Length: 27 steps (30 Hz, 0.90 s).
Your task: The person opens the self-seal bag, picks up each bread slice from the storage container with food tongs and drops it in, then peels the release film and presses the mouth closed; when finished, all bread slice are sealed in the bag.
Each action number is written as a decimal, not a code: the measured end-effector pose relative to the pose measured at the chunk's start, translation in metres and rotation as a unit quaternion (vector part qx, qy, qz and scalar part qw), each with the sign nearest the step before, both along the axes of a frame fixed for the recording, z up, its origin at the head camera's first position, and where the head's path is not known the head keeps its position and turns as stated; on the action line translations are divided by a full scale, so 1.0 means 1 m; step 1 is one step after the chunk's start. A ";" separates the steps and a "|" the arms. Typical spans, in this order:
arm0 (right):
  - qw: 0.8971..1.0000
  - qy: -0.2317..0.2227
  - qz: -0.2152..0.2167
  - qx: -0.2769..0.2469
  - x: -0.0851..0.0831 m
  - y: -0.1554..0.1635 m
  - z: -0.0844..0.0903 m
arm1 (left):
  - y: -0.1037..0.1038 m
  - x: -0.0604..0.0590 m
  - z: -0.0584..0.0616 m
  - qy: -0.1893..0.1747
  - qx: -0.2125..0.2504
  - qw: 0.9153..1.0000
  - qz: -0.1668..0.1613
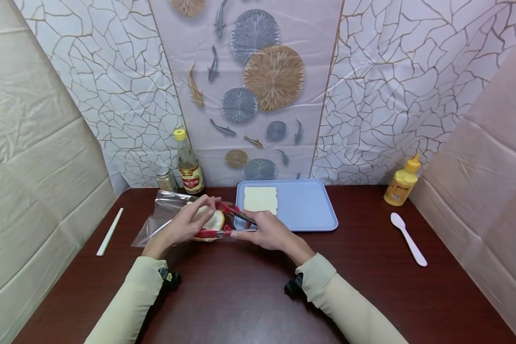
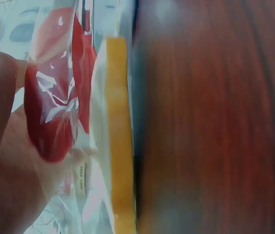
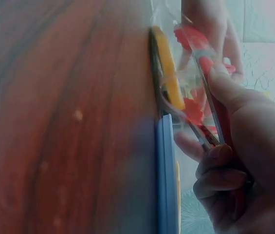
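Note:
My right hand grips a pair of tongs with metal arms and red tips. The spread red tips reach in at a clear plastic bag. Inside this bag lies sliced bread with a yellow-brown crust, partly hidden by the left hand and the tongs. My left hand holds the bag from the left, thumb and fingers at its upper side, beside the tong tips. Right behind the tongs is a blue tray, bearing a pale square slice at its left end.
A vinegar-style bottle with a yellow cap and a small spice jar stand at the back left. One white stick lies far left. At the right are a yellow squeeze bottle and a white spoon.

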State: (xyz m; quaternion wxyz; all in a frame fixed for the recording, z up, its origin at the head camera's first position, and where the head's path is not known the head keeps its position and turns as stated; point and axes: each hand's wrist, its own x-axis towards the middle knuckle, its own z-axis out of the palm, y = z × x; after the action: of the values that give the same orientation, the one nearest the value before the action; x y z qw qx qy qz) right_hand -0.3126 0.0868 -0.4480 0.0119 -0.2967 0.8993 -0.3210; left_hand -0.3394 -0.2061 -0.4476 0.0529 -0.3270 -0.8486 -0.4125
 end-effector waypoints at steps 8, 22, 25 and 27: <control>1.000 -0.013 -0.005 0.008 -0.003 0.007 0.001 | -0.007 0.001 -0.002 0.003 -0.031 0.999 0.019; 0.998 0.027 -0.052 0.001 0.002 0.046 0.002 | -0.022 -0.005 -0.008 0.015 -0.055 0.997 0.051; 0.995 0.051 -0.082 0.004 0.002 0.055 0.002 | -0.023 -0.006 -0.007 0.020 -0.063 0.996 0.057; 0.993 0.060 -0.103 0.007 0.002 0.060 0.003 | -0.022 -0.006 -0.006 0.025 -0.064 0.996 0.058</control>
State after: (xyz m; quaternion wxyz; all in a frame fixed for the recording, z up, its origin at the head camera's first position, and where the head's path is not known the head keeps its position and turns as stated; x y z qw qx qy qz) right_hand -0.3107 0.1463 -0.4450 -0.0732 -0.2214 0.9264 -0.2958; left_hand -0.3450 -0.2285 -0.4532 0.0769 -0.2904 -0.8890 -0.3457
